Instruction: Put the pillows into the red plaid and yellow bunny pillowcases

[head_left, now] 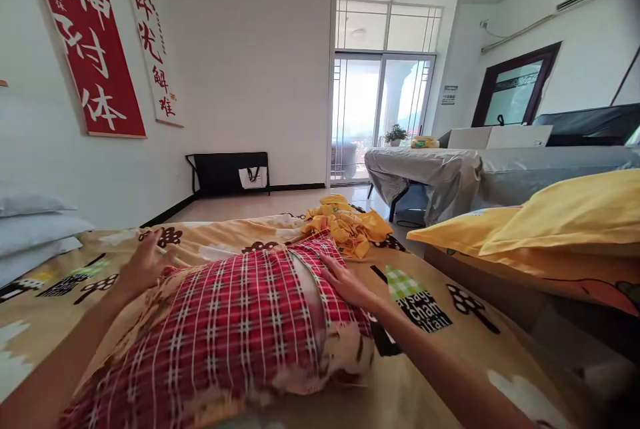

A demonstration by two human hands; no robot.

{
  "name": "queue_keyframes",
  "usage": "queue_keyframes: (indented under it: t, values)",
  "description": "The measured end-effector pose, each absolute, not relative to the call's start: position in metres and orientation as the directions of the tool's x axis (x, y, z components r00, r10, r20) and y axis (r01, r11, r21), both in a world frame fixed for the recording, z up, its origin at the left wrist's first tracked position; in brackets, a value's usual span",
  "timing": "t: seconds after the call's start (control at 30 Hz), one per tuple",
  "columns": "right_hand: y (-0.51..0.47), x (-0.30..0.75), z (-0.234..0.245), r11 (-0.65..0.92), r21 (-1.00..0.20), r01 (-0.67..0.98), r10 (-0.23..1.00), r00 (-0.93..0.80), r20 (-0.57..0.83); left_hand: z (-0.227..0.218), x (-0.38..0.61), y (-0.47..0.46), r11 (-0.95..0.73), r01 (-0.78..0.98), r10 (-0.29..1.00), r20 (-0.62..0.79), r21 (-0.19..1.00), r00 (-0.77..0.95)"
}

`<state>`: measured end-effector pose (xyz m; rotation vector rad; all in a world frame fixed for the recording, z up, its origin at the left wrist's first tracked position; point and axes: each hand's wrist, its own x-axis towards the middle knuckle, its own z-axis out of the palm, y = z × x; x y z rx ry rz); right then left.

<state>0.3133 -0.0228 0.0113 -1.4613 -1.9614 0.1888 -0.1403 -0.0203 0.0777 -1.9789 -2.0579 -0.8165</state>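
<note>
In front of me lies a plump pillow in a red plaid pillowcase (235,316) with tan patterned edging. Near its right end the cover gapes, and a pale strip of the inner pillow (311,289) shows through. My right hand (345,282) rests on the plaid flap beside this gap, fingers stretched out and nearly flat. By the far left corner of the pillow is my left hand (147,261), slightly blurred, its fingers apart and holding nothing I can see. Whether it touches the corner I cannot tell.
The tan printed bedsheet (425,349) lies beneath. Crumpled yellow fabric (350,226) sits beyond the pillow. Yellow pillows (565,222) are stacked at right, white pillows (40,229) at left. A plastic-covered table (425,159) stands farther back, near a sliding glass door (383,102).
</note>
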Motion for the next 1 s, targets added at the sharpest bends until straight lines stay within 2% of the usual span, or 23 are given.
queue_keyframes:
  t: [0.03,0.1,0.2,0.27,0.33,0.43,0.53,0.63,0.7,0.9,1.0]
  values:
    - [-0.033,0.31,-0.01,0.366,-0.504,0.783,0.904,-0.17,0.393,0.049,-0.132,-0.023,-0.111,0.942,0.927,0.375,0.316,-0.016]
    - [-0.052,0.314,-0.043,0.358,-0.608,0.709,0.922,-0.167,0.348,0.002,-0.122,-0.034,-0.275,0.91,0.949,0.238,0.309,0.205]
    - [-0.072,0.333,-0.06,0.342,-0.717,0.607,0.936,-0.147,0.321,-0.034,-0.128,-0.047,-0.304,0.91,0.934,0.277,0.282,0.226]
    - [-0.081,0.344,-0.053,0.343,-0.692,0.635,0.932,-0.141,0.333,-0.032,-0.133,-0.052,-0.289,0.924,0.935,0.28,0.251,0.217]
    - [-0.087,0.344,-0.038,0.338,-0.606,0.72,0.922,-0.124,0.367,-0.014,-0.123,-0.056,-0.255,0.953,0.944,0.257,0.164,0.209]
    - [-0.095,0.321,-0.014,0.285,-0.382,0.879,0.913,-0.128,0.388,0.022,-0.069,-0.072,-0.286,0.958,0.928,0.25,0.004,0.276]
    - [-0.099,0.287,-0.002,0.22,-0.156,0.963,0.939,-0.166,0.3,0.049,0.008,-0.089,-0.597,0.801,0.787,0.221,0.038,0.576]
    - [-0.098,0.269,0.0,0.168,-0.059,0.984,0.962,-0.151,0.226,0.052,0.067,-0.089,-0.766,0.64,0.632,0.26,0.064,0.73]
    - [-0.093,0.272,0.003,0.154,-0.096,0.983,0.967,-0.13,0.219,0.045,0.085,-0.081,-0.808,0.585,0.576,0.291,0.065,0.764]
    - [-0.066,0.277,0.027,0.237,-0.471,0.85,0.956,-0.117,0.269,0.016,0.085,-0.064,-0.845,0.53,0.51,0.407,0.072,0.758]
    - [-0.061,0.245,0.037,0.266,-0.57,0.778,0.957,-0.143,0.252,0.008,0.078,-0.066,-0.835,0.542,0.536,0.372,0.099,0.758]
